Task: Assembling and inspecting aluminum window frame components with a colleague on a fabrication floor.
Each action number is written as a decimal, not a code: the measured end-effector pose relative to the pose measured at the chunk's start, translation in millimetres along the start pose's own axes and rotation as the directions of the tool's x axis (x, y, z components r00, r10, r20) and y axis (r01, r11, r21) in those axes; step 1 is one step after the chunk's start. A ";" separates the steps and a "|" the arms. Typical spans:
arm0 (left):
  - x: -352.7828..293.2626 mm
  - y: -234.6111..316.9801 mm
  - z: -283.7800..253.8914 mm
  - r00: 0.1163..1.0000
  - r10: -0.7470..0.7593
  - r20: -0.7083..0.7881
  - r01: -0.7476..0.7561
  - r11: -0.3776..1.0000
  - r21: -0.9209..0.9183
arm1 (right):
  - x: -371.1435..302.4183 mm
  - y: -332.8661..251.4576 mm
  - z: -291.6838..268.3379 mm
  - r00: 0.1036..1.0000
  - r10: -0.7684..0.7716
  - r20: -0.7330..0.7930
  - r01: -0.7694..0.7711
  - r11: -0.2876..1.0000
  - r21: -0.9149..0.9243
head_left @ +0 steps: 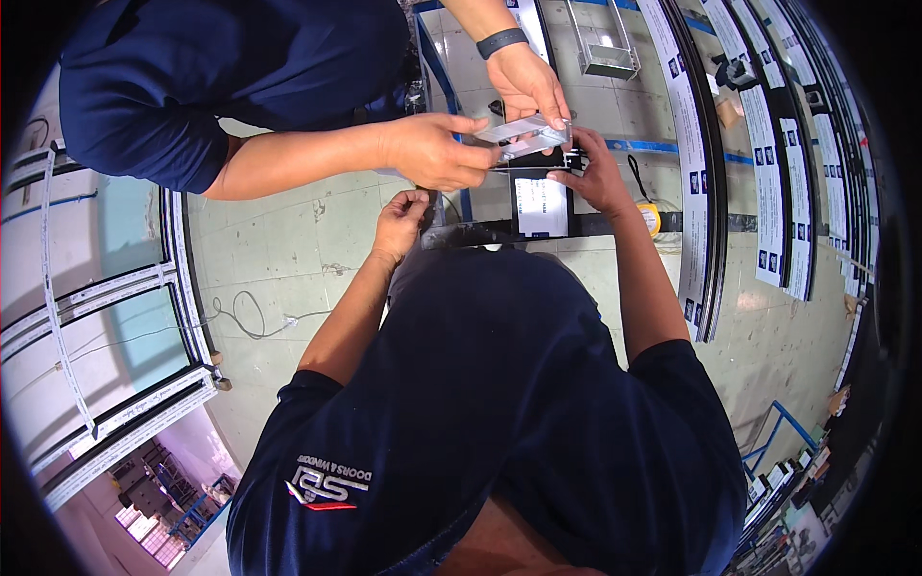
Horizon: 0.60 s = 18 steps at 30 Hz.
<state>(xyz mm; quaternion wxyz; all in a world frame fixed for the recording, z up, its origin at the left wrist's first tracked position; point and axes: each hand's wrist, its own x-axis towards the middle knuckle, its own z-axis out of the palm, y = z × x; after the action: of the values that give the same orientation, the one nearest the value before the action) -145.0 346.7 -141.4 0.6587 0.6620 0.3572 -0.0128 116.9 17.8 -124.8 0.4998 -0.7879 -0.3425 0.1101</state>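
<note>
My right hand (597, 175) has its thumb and fingers curled round the end of a dark profile piece (545, 161) above the bench. Just over it, a co-worker's two hands hold a short silver metal channel (526, 136), its near end close to my right fingertips. My left hand (400, 227) is closed in a pinch beside the bench's left edge, below the co-worker's forearm. Whatever sits between its fingertips, if anything, is too small to make out. A profile with white protective film (543, 204) lies under the held pieces.
A yellow tape measure (650, 219) rests right of my right hand. Long film-covered profiles (696, 173) stretch along the right side. Another silver channel frame (609, 61) lies at the far side. Framed glass panels (106, 298) stand at left; a grey cable (252, 317) loops on the floor.
</note>
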 end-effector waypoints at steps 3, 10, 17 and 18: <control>0.6 0.8 -1.1 1.000 -0.009 -0.004 0.009 1.000 -0.005 | 1.6 -3.2 -0.6 0.999 0.036 0.007 -0.036 0.999 0.017; 2.3 -3.3 -4.4 1.000 0.001 0.021 -0.001 1.000 -0.014 | 1.3 -7.5 -1.1 0.999 0.036 0.021 -0.036 0.999 0.033; 1.7 -5.5 -4.8 1.000 0.027 0.000 -0.026 0.997 -0.067 | 1.7 -7.0 0.1 1.000 0.015 0.013 -0.015 0.999 0.035; 2.2 -8.8 -5.6 0.995 0.092 -0.047 -0.091 0.996 0.012 | 2.4 -9.2 0.5 1.000 0.015 0.014 -0.015 0.999 0.035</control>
<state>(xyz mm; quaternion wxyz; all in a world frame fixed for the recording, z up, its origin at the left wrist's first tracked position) -150.1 351.6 -149.4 0.6466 0.6811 0.3421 0.0314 114.5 22.2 -116.7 0.5104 -0.7807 -0.3380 0.1252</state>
